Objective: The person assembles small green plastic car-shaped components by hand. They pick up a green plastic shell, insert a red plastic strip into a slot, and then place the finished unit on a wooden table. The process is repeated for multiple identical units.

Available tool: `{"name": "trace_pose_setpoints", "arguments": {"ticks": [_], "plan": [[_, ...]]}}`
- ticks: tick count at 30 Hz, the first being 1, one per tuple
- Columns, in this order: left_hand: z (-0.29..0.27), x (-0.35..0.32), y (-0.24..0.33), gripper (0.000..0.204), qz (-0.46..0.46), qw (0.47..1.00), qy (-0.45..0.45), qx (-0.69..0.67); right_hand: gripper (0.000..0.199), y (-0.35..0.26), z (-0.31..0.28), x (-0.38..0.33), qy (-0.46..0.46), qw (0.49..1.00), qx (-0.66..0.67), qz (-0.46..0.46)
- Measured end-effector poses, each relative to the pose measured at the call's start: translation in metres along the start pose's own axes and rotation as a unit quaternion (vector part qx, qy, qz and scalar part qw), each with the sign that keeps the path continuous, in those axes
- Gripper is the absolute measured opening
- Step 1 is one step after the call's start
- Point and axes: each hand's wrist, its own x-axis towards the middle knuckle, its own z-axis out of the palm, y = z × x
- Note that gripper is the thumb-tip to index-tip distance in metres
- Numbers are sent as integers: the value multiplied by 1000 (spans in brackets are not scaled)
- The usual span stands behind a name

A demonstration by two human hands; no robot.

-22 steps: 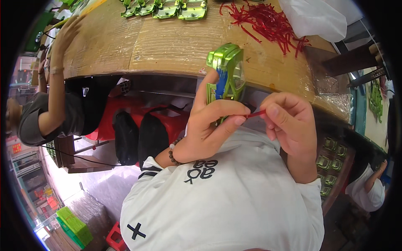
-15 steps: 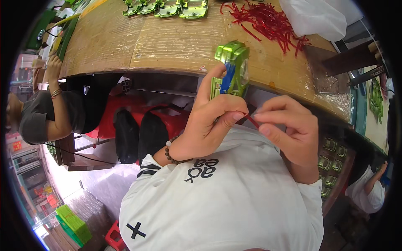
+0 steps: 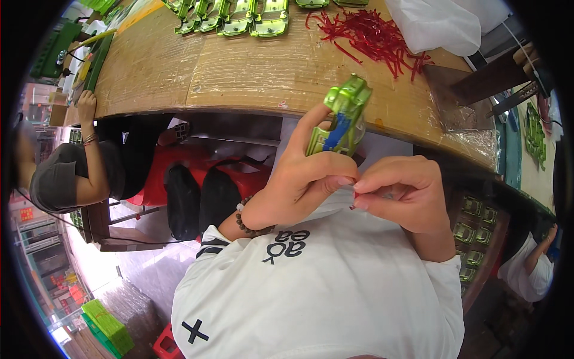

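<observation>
My left hand, with a bead bracelet at its wrist, holds up a shiny green plastic housing with a blue band across it. Its index finger runs up along the housing, while thumb and bent fingers close together below. Close against those fingertips, my right hand pinches a thin red strip. Only a small end of the strip shows; the fingers hide the rest. Both hands are in front of my white shirt, near the table's front edge.
On the cardboard-covered table lie a row of green housings and a heap of red strips. Beside them are a white plastic bag and a dark metal stand. A co-worker's hand rests at the left edge.
My right hand has moved left, its fingertips now meeting my left fingertips, and less of the red strip shows. The green housing has shifted slightly right and down, tilting a little.
</observation>
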Motion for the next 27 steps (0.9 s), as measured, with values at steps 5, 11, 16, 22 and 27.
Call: {"name": "trace_pose_setpoints", "arguments": {"ticks": [5,11,16,22,27], "plan": [[7,-2,-7,23,28,996,56,62,23,-10,-8,2,64,975,211,-25],[24,2,-20,28,126,982,97,98,30,-25,3,24,157,973,165,-38],[26,-1,-24,27,120,980,105,121,32,-26,5,22,178,976,125,3],[29,1,-26,24,164,969,125,135,26,-25,2,22,173,972,157,6],[26,-2,-23,24,136,977,97,133,22,-17,4,23,172,981,85,-32]]}}
